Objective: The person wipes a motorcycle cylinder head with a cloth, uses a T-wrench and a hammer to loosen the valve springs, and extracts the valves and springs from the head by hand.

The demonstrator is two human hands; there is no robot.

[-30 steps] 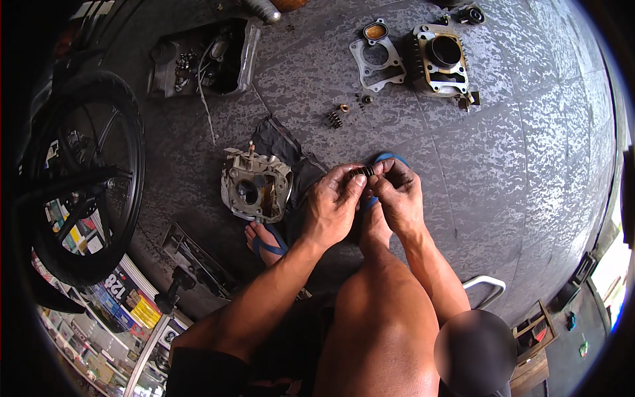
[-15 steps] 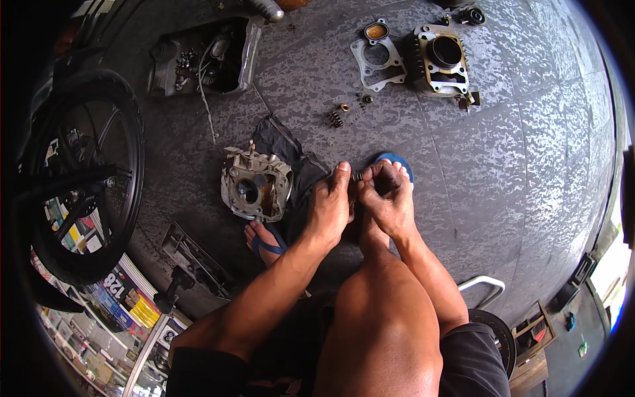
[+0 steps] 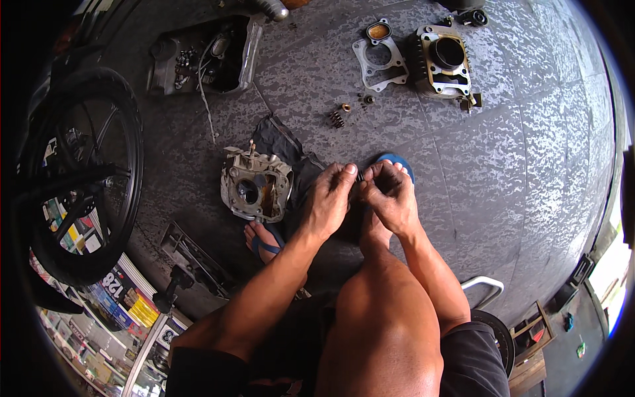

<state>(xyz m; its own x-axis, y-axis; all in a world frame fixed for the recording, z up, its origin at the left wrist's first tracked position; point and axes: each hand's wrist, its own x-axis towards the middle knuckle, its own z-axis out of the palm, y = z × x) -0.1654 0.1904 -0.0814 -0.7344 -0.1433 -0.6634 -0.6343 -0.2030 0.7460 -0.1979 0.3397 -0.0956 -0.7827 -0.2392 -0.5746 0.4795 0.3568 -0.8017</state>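
Observation:
Between my two hands, in front of my right foot, is a small dark valve spring (image 3: 360,176), mostly covered by the fingers. My left hand (image 3: 329,198) is closed on its left end, thumb on top. On its other end my right hand (image 3: 395,198) pinches with thumb and curled fingers. Left of the hands, a metal cylinder head (image 3: 256,183) rests on the floor by my left foot, next to a dark cloth (image 3: 281,142). Farther off lie a second valve spring (image 3: 336,119) and a few small round parts (image 3: 368,100).
A finned cylinder block (image 3: 446,63) stands at the far right beside a flat gasket (image 3: 380,63). The far left holds a black tray (image 3: 235,63) of small metal parts. A spoked wheel (image 3: 129,192) is at the left edge, above a display case (image 3: 99,344).
My hands have drawn slightly closer together around the spring, so less of it shows. My left thumb has shifted a little to the right. Parts on the floor lie as before.

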